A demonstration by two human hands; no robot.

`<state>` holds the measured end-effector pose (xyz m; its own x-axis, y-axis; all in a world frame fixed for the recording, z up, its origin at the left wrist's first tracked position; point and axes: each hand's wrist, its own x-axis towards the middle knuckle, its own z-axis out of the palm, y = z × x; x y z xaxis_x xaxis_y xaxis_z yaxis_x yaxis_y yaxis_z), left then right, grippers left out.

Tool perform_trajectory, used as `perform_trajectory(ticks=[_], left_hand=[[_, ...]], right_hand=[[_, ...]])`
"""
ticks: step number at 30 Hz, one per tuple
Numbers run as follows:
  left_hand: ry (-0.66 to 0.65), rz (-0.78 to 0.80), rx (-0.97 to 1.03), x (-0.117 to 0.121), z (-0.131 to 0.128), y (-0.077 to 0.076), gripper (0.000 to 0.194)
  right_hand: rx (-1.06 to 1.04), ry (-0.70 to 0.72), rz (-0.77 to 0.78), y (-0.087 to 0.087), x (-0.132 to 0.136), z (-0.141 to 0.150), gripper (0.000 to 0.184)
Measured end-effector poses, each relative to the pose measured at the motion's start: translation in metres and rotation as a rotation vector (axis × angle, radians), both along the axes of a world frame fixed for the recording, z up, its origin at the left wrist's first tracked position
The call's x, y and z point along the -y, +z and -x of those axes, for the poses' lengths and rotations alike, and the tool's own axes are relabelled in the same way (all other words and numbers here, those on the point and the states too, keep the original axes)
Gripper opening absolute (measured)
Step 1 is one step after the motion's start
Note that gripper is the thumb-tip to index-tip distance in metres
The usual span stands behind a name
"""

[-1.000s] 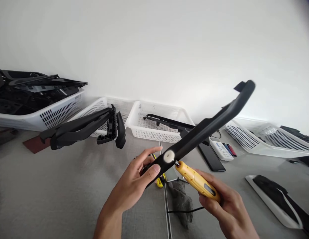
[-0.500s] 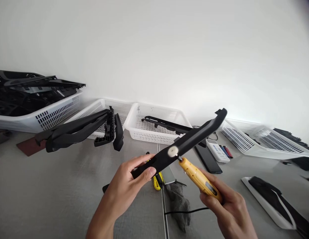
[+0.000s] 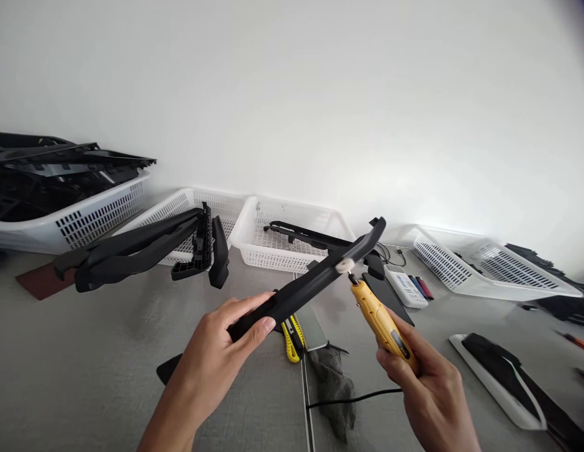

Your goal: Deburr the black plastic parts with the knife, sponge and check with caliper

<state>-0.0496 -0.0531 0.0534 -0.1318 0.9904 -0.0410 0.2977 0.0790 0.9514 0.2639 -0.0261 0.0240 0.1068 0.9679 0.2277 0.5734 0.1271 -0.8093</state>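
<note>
My left hand (image 3: 230, 342) is closed round the lower end of a long black plastic trim piece (image 3: 311, 282), which slants up to the right above the table. In my right hand (image 3: 426, 380) is a yellow corded rotary tool (image 3: 379, 320). Its round whitish polishing wheel (image 3: 345, 266) meets the trim piece near the upper, bent end. Beneath the piece lie a yellow utility knife (image 3: 292, 339), a flat grey-green plate (image 3: 313, 329) and a crumpled dark grey cloth (image 3: 333, 392). The tool's black cord (image 3: 362, 397) crosses the cloth.
White baskets (image 3: 268, 256) line the wall, several holding black parts. More black trim pieces (image 3: 141, 248) rest across a basket edge at left, near a brown-red sheet (image 3: 42, 279). At right are a white box (image 3: 407, 289), marker pens (image 3: 421, 287) and a white-and-black part (image 3: 499, 380).
The trim piece's bent end has dropped and turned. The wheel has moved up along the piece toward that end. My left hand has shifted slightly left.
</note>
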Motion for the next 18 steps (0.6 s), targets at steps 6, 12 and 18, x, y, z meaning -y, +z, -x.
perform_trajectory(ticks=[6, 12, 18], left_hand=[[-0.008, -0.009, -0.075, 0.007, 0.01, 0.001, 0.053], [-0.014, 0.001, -0.102, 0.011, 0.021, -0.003, 0.052], [0.004, -0.024, -0.084, 0.011, 0.022, -0.001, 0.049]], right_hand=[[-0.097, -0.182, 0.015, -0.003, -0.002, 0.002, 0.069], [-0.096, -0.201, 0.001, -0.005, -0.001, 0.005, 0.068], [-0.081, -0.169, -0.043, -0.005, 0.0, 0.007, 0.062]])
